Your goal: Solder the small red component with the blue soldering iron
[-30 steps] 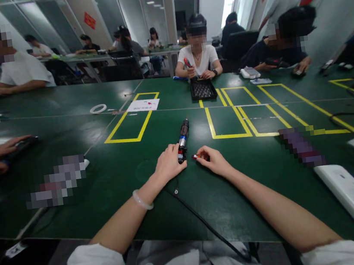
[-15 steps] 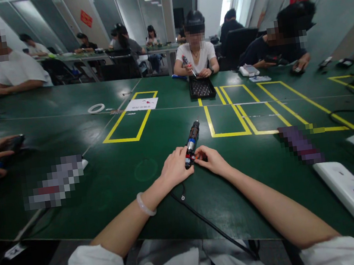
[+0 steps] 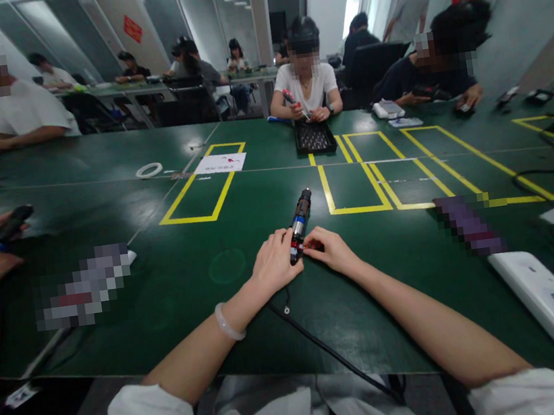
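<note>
head view: two-handed work above a green surface [image 3: 391, 260]. the left hand [image 3: 277, 260], with a pale bracelet [image 3: 228, 323] at its wrist, has its fingers curled around the lower end of a dark handheld tool [image 3: 300, 221] with a blue and silver middle section; the narrow tip points away from the person. whether the tool rests on the surface cannot be told. the right hand [image 3: 331, 249] has thumb and index finger brought together on a small red part [image 3: 308, 247], at the tool's right side; its outline is too small to make out. a black cable [image 3: 331, 352] runs from below the left hand to the surface's near edge, with a thin ring-ended wire [image 3: 287, 309] beside it. beyond the tool, yellow tape outlines [image 3: 362, 209] mark the surface.
</note>
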### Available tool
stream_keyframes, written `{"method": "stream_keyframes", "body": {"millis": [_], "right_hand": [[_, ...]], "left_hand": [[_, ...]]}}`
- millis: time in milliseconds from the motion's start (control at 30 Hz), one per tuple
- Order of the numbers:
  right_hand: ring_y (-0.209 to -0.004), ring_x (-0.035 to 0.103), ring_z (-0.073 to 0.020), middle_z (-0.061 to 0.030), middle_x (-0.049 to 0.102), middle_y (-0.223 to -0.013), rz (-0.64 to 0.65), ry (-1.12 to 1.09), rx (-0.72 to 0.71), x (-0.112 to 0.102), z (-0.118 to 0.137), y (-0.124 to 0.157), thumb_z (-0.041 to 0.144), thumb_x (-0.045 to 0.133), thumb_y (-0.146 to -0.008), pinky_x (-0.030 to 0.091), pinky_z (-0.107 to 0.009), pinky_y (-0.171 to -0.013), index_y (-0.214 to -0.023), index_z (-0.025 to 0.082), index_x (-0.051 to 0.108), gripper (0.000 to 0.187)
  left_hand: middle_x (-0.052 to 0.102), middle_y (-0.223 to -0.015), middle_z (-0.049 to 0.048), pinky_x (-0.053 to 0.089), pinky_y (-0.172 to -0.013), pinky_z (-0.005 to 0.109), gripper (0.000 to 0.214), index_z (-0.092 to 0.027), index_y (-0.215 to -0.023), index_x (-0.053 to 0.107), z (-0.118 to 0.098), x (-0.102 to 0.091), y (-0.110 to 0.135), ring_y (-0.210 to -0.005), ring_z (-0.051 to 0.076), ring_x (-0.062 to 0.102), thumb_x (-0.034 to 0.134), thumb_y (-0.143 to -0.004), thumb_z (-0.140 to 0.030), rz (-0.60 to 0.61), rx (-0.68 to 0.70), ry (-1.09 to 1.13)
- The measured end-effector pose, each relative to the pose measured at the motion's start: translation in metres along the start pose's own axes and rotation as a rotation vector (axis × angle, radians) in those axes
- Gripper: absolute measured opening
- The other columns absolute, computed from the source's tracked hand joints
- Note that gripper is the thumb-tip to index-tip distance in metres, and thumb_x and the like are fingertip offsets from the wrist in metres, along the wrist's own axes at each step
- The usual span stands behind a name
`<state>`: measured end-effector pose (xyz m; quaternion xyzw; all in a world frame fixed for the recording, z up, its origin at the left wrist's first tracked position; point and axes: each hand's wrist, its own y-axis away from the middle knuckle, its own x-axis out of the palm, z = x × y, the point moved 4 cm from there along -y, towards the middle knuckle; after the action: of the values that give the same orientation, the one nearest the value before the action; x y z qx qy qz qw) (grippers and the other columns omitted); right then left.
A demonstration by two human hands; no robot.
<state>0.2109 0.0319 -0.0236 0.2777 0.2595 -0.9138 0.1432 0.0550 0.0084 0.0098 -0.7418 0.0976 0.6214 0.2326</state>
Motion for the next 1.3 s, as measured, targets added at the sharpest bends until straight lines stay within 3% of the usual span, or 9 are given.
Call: {"method": "stream_keyframes", "body": {"millis": [433,633,867,1067,1300], "right_hand": [[-0.064,0.057,-0.0133,-0.0014,0.066,-0.077,-0.028,0.007,0.066,-0.006,0.007,0.002,0.024,0.062,-0.084,0.045,-0.024,-0.062,-0.084,0.018,0.063,0.006],[-0.059,0.055,-0.013,-0.0002,0.064,-0.07,-0.054,-0.005,0.111,-0.009,0.009,0.003,0.025,0.056,-0.086,0.042,-0.023,-0.058,-0.084,0.018,0.062,0.009],[-0.066,0.056,-0.0139,-0.0026,0.063,-0.082,-0.091,0.012,0.062,-0.012,0.006,0.003,0.024,0.051,-0.088,0.044,-0.025,-0.063,-0.093,0.019,0.061,0.012],[-0.06,0.052,-0.0121,0.0004,0.061,-0.07,0.013,-0.034,0.088,-0.007,-0.002,0.004,0.024,0.052,-0.089,0.04,-0.022,-0.059,-0.086,0.018,0.061,0.012],[-0.061,0.056,-0.0118,0.0002,0.063,-0.07,0.046,-0.118,0.137,-0.006,-0.003,0.004,0.026,0.052,-0.089,0.041,-0.022,-0.06,-0.085,0.017,0.06,0.013]], "left_hand": [[0.051,-0.118,0.0125,0.045,-0.087,0.037,0.058,-0.016,-0.132,0.043,0.001,0.004,-0.004,-0.104,0.026,0.053,0.051,-0.085,-0.049,-0.016,-0.028,-0.025],[0.05,-0.113,0.0104,0.045,-0.083,0.036,0.063,-0.025,-0.144,0.033,0.002,0.002,-0.008,-0.1,0.025,0.052,0.049,-0.088,-0.05,-0.002,-0.047,-0.045],[0.049,-0.114,0.0092,0.043,-0.085,0.036,0.064,-0.031,-0.147,0.031,0.013,0.0,-0.009,-0.099,0.024,0.051,0.05,-0.088,-0.048,-0.003,-0.002,-0.079],[0.049,-0.117,0.01,0.042,-0.084,0.035,0.063,-0.032,-0.146,0.031,0.047,-0.002,-0.012,-0.098,0.024,0.051,0.048,-0.089,-0.049,0.005,-0.099,-0.127],[0.046,-0.124,0.0141,0.042,-0.088,0.041,0.064,-0.029,-0.147,0.032,0.126,-0.009,-0.017,-0.107,0.03,0.05,0.041,-0.089,-0.053,0.073,-0.308,-0.168]]}}
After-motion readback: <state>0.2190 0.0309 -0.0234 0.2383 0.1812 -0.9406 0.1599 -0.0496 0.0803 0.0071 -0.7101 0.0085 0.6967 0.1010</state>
